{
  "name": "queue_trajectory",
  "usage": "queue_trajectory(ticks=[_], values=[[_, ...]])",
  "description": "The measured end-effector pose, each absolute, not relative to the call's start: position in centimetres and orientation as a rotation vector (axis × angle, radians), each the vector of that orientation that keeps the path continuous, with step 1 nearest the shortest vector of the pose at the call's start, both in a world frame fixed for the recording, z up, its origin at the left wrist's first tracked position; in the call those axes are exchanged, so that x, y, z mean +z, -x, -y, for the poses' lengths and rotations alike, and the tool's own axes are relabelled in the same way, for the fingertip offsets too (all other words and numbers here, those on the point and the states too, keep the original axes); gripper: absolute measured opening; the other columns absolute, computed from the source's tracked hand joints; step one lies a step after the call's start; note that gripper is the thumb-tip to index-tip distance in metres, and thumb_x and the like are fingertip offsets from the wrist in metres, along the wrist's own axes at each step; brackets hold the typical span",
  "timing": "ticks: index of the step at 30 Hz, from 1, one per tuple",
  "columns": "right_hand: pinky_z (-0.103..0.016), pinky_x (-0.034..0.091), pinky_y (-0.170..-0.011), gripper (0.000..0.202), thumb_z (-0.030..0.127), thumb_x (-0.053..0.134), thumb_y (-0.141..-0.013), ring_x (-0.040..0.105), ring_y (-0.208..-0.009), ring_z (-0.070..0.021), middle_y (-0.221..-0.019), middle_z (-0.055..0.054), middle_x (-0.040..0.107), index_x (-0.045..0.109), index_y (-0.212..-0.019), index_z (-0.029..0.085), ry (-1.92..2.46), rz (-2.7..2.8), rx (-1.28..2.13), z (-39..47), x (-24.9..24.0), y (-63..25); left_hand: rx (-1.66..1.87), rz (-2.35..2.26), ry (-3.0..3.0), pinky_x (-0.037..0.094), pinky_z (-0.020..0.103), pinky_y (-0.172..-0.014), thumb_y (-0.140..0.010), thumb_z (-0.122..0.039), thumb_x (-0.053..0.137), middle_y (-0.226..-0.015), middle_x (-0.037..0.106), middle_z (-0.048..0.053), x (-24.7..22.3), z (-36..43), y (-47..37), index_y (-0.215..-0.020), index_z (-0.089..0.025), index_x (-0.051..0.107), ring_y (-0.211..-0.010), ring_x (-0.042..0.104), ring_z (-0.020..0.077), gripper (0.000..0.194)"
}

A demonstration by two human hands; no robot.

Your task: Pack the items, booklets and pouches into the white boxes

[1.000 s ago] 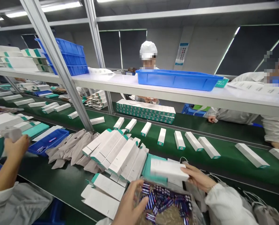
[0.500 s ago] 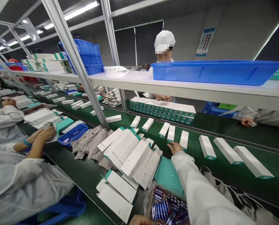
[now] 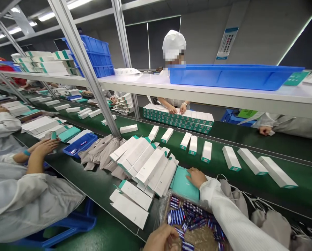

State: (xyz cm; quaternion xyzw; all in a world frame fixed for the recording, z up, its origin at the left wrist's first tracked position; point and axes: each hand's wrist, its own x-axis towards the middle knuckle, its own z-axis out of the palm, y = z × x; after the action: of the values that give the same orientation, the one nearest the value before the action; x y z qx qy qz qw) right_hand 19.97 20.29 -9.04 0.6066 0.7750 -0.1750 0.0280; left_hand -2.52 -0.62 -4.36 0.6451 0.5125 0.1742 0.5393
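The left hand (image 3: 161, 237) curls over blue-and-silver cylindrical batteries (image 3: 175, 217) in a plastic-lined box (image 3: 201, 238), whether pinching one I cannot tell; the right hand (image 3: 197, 178), fingers loosely spread, rests on flat teal rectangular packets (image 3: 182, 184) just beyond. Past it, teal-ended white cardboard cartons (image 3: 206, 150) with unreadable square codes lie along the green belt (image 3: 217, 153), open gaps between; the far blue-and-white wall sign (image 3: 227, 43) is illegible
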Motion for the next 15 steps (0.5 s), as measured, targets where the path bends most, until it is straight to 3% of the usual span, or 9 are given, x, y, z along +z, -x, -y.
queue_trajectory(ticks=[3,6,12,15], values=[[-0.043,0.040,-0.095,0.034,0.028,0.051,-0.088,0.052,-0.114,-0.0255,-0.122,-0.013,0.058,0.058,-0.117,0.012,-1.861,-2.335,-0.460,-20.0,-8.7,-19.6,0.415,-1.216,-1.639,0.041,0.025,-0.073,-0.078,-0.027,0.055,-0.093,0.060,0.004,-4.2,0.7,2.6,-0.099,-0.021,0.060,-0.079,0.054,0.0171,0.023],[-0.044,0.041,-0.093,0.032,0.031,0.051,-0.089,0.052,-0.112,-0.0243,-0.121,-0.012,0.058,0.057,-0.115,0.013,-1.883,-2.296,-0.424,-19.6,-8.4,-19.6,0.391,-1.230,-1.677,0.042,0.025,-0.074,-0.071,-0.016,0.055,-0.094,0.060,0.004,-4.2,0.8,2.5,-0.098,-0.020,0.059,-0.080,0.055,0.0172,0.027],[-0.044,0.039,-0.091,0.032,0.026,0.057,-0.081,0.049,-0.116,-0.0314,-0.115,-0.017,0.060,0.062,-0.109,0.012,-2.016,-2.317,-0.478,-19.5,-8.0,-19.9,0.472,-1.236,-1.643,0.041,0.026,-0.076,-0.068,-0.011,0.056,-0.092,0.062,0.003,-3.5,0.9,2.4,-0.093,-0.021,0.062,-0.080,0.055,0.0189,0.028],[-0.042,0.043,-0.086,0.028,0.022,0.061,-0.074,0.056,-0.106,-0.0312,-0.107,-0.014,0.065,0.065,-0.101,0.017,-2.145,-2.327,-0.613,-19.6,-7.6,-20.9,0.566,-1.231,-1.554,0.040,0.025,-0.076,-0.069,-0.013,0.056,-0.087,0.063,0.002,-3.3,0.9,2.3,-0.090,-0.021,0.064,-0.077,0.054,0.0174,0.023]])
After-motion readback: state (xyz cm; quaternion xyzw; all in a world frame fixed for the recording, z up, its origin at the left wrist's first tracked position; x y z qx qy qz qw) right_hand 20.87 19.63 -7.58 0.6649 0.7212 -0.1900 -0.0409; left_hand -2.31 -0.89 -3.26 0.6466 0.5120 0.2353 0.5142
